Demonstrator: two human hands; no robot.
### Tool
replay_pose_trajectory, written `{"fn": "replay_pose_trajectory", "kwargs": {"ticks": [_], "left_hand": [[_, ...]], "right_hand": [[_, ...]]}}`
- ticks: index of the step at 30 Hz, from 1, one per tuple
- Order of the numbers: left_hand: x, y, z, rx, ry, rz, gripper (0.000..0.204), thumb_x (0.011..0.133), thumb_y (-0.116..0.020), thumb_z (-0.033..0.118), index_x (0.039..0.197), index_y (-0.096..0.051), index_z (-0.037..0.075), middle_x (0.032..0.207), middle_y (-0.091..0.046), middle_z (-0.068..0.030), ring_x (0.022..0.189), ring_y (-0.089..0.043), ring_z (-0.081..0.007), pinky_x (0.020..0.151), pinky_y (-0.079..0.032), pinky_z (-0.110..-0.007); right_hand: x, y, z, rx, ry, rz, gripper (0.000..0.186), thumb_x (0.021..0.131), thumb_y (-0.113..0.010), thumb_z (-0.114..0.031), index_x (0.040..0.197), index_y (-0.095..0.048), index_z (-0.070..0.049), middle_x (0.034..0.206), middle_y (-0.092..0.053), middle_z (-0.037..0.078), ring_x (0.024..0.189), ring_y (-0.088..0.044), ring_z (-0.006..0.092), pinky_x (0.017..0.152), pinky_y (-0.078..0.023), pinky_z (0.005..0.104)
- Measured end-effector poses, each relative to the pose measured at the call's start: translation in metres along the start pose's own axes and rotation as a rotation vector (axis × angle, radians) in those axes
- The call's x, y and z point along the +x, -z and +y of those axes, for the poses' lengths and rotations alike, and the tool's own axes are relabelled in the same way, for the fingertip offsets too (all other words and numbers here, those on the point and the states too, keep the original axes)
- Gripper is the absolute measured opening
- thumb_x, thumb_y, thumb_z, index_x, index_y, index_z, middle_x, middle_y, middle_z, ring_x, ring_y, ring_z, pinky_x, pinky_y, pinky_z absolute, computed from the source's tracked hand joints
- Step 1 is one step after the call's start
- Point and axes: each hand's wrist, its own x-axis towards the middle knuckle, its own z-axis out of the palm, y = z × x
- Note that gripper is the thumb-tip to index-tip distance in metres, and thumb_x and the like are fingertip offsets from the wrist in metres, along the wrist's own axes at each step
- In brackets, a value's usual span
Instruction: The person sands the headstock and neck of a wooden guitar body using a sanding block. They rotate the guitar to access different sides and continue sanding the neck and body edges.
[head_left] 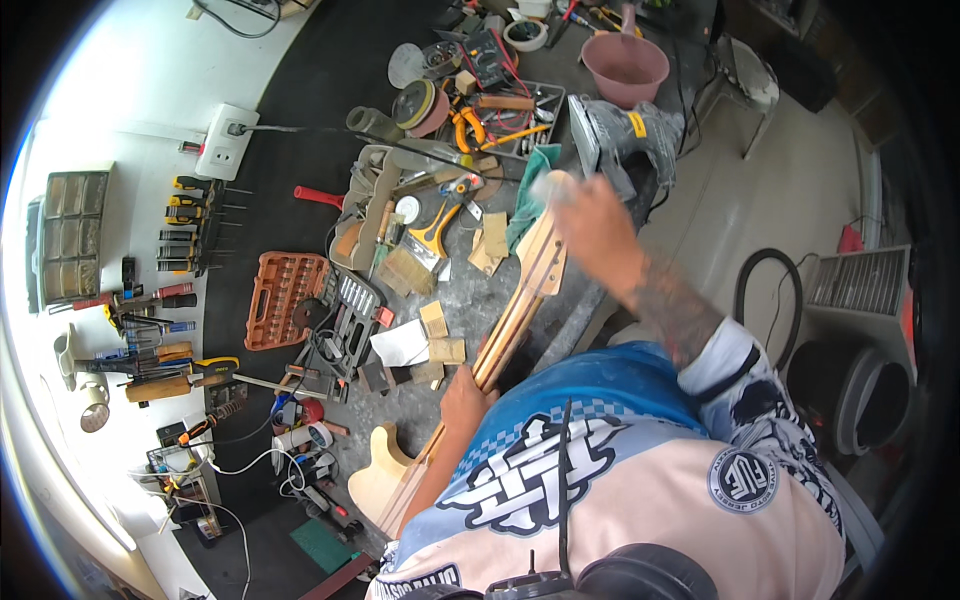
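An unfinished wooden electric guitar [378,468] lies slantwise along the bench in front of me. Its body is pale wood, and the striped neck runs up to a headstock [541,262] with a row of peg holes. My left hand [464,402] is closed round the neck at about its middle. At the far tip of the headstock, my right hand [598,228] has its fingers drawn together on a small pale piece, smeared by motion. Whether that piece is paper or cloth cannot be told. A green cloth [531,195] lies just left of these fingers.
A wrapped power sander [622,140] and a pink basin [626,70] stand beyond my right hand. Left of the neck lie wood blocks [446,350], a brush [408,268] and an orange socket case [284,298]. A drum-shaped machine [850,395] stands at the right.
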Motion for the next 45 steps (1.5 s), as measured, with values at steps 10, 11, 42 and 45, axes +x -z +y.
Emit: {"fn": "replay_pose_trajectory", "kwargs": {"ticks": [10,11,42,45], "left_hand": [[0.002,0.001,0.001,-0.027,-0.047,0.03,0.04,0.076,-0.077,0.022,0.1,-0.051,0.003,0.092,-0.068,-0.0249,0.088,-0.067,-0.0467,0.076,-0.054,-0.054],[-0.001,-0.002,-0.002,-0.033,-0.046,0.022,0.04,0.076,-0.077,0.022,0.099,-0.051,0.003,0.092,-0.068,-0.025,0.087,-0.067,-0.0469,0.075,-0.054,-0.054],[-0.001,-0.013,-0.008,-0.03,-0.064,0.125,0.035,0.071,-0.078,0.015,0.095,-0.053,0.005,0.084,-0.063,-0.0195,0.079,-0.065,-0.0431,0.071,-0.052,-0.052],[0.002,-0.012,-0.007,-0.023,-0.075,0.133,0.036,0.071,-0.078,0.015,0.096,-0.054,0.004,0.083,-0.063,-0.0191,0.079,-0.065,-0.043,0.07,-0.053,-0.051]], "right_hand": [[-0.02,-0.007,-0.016,-0.026,0.081,-0.017,0.01,0.08,-0.064,-0.015,0.085,-0.069,-0.008,0.096,-0.064,0.007,0.096,-0.058,0.0263,0.089,-0.05,0.0376],[-0.025,-0.004,-0.029,0.023,0.084,-0.006,0.011,0.081,-0.064,-0.015,0.086,-0.07,-0.008,0.096,-0.064,0.007,0.096,-0.058,0.0264,0.088,-0.051,0.0373],[-0.032,0.026,-0.035,0.23,0.086,-0.147,0.023,0.084,-0.067,-0.008,0.105,-0.073,0.0,0.111,-0.067,0.017,0.098,-0.058,0.0356,0.087,-0.053,0.0414],[-0.002,0.025,-0.009,0.088,-0.056,-0.132,0.023,0.084,-0.068,-0.008,0.104,-0.073,0.001,0.111,-0.067,0.018,0.099,-0.058,0.0353,0.087,-0.053,0.0408]]}}
